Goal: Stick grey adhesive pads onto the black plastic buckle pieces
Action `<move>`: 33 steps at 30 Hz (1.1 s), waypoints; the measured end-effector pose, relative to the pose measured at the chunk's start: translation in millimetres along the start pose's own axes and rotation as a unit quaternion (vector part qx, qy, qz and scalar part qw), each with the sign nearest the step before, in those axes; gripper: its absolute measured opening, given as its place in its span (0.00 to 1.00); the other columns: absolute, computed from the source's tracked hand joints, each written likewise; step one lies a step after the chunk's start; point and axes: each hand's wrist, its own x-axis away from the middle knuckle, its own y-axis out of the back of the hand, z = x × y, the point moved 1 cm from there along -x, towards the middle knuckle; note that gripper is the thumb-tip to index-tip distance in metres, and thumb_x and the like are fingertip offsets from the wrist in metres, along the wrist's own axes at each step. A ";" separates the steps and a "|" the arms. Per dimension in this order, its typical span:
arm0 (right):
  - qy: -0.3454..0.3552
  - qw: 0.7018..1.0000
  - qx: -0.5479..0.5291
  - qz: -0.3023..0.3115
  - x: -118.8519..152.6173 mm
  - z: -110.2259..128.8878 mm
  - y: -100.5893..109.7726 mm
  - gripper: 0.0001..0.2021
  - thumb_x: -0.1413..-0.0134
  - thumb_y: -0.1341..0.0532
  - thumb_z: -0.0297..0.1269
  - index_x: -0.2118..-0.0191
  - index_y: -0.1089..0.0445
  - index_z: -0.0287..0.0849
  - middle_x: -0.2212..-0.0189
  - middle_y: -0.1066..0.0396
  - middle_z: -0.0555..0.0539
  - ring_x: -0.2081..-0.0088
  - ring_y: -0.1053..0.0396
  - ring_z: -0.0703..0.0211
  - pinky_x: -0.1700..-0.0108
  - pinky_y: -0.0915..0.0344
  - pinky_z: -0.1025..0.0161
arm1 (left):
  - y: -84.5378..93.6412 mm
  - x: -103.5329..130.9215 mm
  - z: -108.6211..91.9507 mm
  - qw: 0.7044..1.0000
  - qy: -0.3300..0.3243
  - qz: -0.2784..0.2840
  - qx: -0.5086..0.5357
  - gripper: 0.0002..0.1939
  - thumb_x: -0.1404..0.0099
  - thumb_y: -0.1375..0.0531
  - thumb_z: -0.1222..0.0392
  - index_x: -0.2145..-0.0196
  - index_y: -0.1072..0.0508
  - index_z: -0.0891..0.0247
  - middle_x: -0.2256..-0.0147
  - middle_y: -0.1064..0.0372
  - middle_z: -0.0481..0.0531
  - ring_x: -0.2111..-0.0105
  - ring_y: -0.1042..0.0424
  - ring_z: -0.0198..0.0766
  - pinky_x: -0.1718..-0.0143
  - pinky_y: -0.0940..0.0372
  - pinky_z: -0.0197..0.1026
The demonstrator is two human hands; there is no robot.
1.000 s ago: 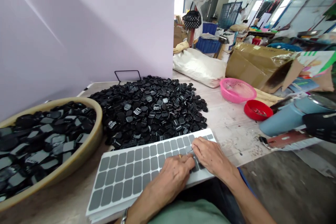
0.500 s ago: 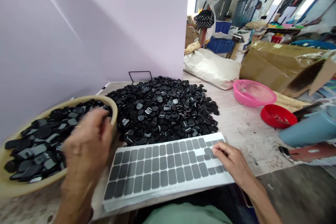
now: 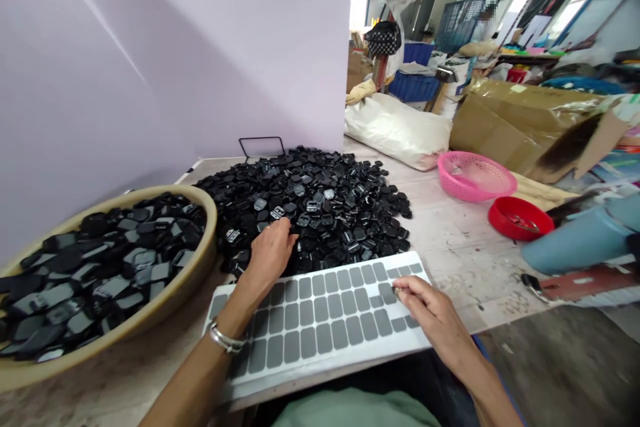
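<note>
My left hand [image 3: 271, 248], with a bracelet at its wrist, is at the front of a heap of small black plastic pieces [image 3: 345, 207]. Its fingers are curled downward, and the tips are hidden, so what they hold cannot be made out. Below lies a white sheet of grey stickers [image 3: 320, 338], mostly rounded rectangles in rows with smaller ones at the right. Over that sheet's right end, my right hand [image 3: 433, 313] has thumb and fingers pinched together. Something tiny shows at its fingertips, too small to name.
At the left stands a wide cream basin [image 3: 213, 213] filled with black and grey pieces. To the right are a pink basket [image 3: 475, 177], a red bowl [image 3: 520, 219] with small bits, and a blue-grey bottle [image 3: 575, 243]. A cardboard box [image 3: 515, 127] and white sack [image 3: 395, 130] lie behind.
My left hand has moved from over the cream basin rightward to the black heap. My right hand stays at the sheet's right end, with its fingertips slightly lifted. The view has shifted slightly.
</note>
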 end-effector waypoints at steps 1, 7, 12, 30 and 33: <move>-0.003 1.000 -0.013 -0.002 1.5 -1.4 0.5 0.13 0.42 0.48 0.43 0.58 0.30 0.46 0.68 0.29 0.49 0.67 0.32 0.57 0.67 0.35 0.62 | -0.4 -1.4 1.8 1.000 0.002 0.000 0.006 0.04 0.38 0.45 0.60 0.67 0.33 0.61 0.68 0.29 0.54 0.64 0.30 0.46 0.67 0.41 0.41; -0.034 0.994 -0.106 -0.012 3.5 -2.1 -6.2 0.13 0.42 0.46 0.42 0.56 0.30 0.45 0.74 0.34 0.52 0.74 0.36 0.62 0.73 0.38 0.65 | 16.7 15.1 -1.8 0.952 0.064 0.023 0.299 0.10 0.39 0.44 0.52 0.70 0.36 0.62 0.77 0.36 0.45 0.78 0.37 0.33 0.76 0.45 0.35; -0.022 0.983 -0.183 -0.024 5.9 8.5 -21.5 0.14 0.43 0.45 0.45 0.57 0.30 0.44 0.77 0.36 0.52 0.78 0.38 0.63 0.79 0.42 0.68 | 9.4 59.5 -41.7 0.714 0.167 0.209 0.647 0.14 0.40 0.39 0.55 0.61 0.36 0.63 0.67 0.29 0.51 0.80 0.39 0.25 0.79 0.47 0.30; 0.176 0.983 -0.029 -0.038 25.7 24.8 -48.8 0.12 0.36 0.51 0.30 0.52 0.37 0.48 0.63 0.34 0.49 0.62 0.34 0.60 0.60 0.37 0.64 | -28.1 106.5 -77.3 0.636 0.130 0.304 0.697 0.23 0.50 0.31 0.62 0.57 0.33 0.68 0.80 0.32 0.46 0.81 0.31 0.32 0.82 0.39 0.30; 0.180 0.983 -0.019 -0.030 25.8 24.3 -49.9 0.12 0.36 0.51 0.29 0.51 0.37 0.48 0.62 0.34 0.49 0.61 0.34 0.60 0.59 0.37 0.64 | -28.9 107.4 -78.2 0.635 0.129 0.303 0.699 0.23 0.49 0.32 0.63 0.57 0.33 0.68 0.80 0.32 0.45 0.81 0.30 0.31 0.82 0.39 0.29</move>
